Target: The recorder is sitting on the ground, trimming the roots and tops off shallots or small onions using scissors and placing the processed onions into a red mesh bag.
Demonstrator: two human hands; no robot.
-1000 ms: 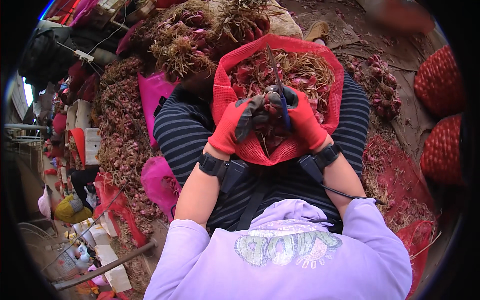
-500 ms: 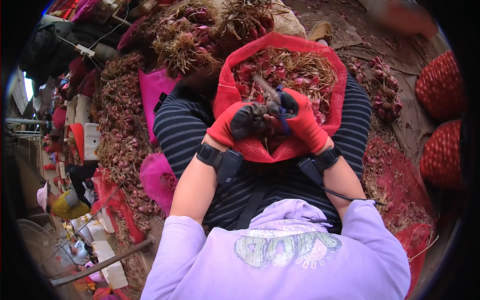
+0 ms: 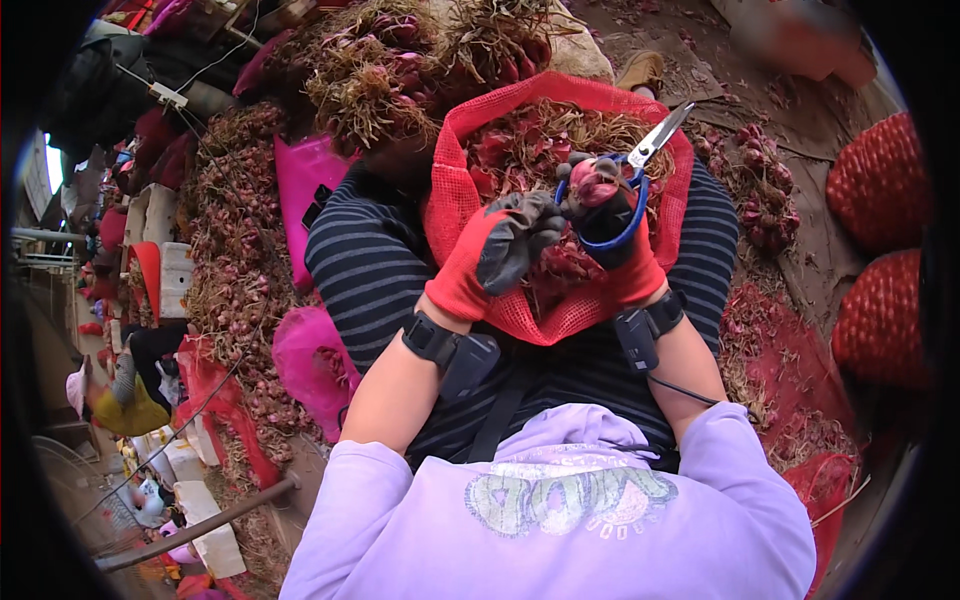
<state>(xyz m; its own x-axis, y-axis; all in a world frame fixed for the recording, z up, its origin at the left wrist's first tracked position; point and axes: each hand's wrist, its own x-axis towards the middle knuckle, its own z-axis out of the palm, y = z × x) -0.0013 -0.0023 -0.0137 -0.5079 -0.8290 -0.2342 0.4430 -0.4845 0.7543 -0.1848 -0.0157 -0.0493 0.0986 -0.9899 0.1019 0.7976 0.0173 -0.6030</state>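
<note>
My right hand [image 3: 604, 220], in a red glove with a dark palm, has blue-handled scissors [image 3: 658, 138] looped on it, blades pointing up to the right. Pinkish-red shallot bulbs [image 3: 596, 187] show at its fingers. Close beside it on the left, my left hand [image 3: 508, 245], gloved alike, has its fingers curled together; what they hold, if anything, is hidden. Both hands are over a red mesh sack [image 3: 447, 190] between my knees. Inside the open sack lie dry stalks and red skins [image 3: 570, 135].
Bundles of shallots [image 3: 375, 85] are piled beyond the sack, with a long heap [image 3: 240, 260] to the left. Full red mesh sacks [image 3: 880, 180] stand at the right. Pink netting [image 3: 310, 355] lies by my left knee. Another person [image 3: 125, 400] sits far left.
The scissors have swung out to the upper right, their blades now plainly in view. Shallot bulbs now show in my right hand. My left hand has turned and moved slightly.
</note>
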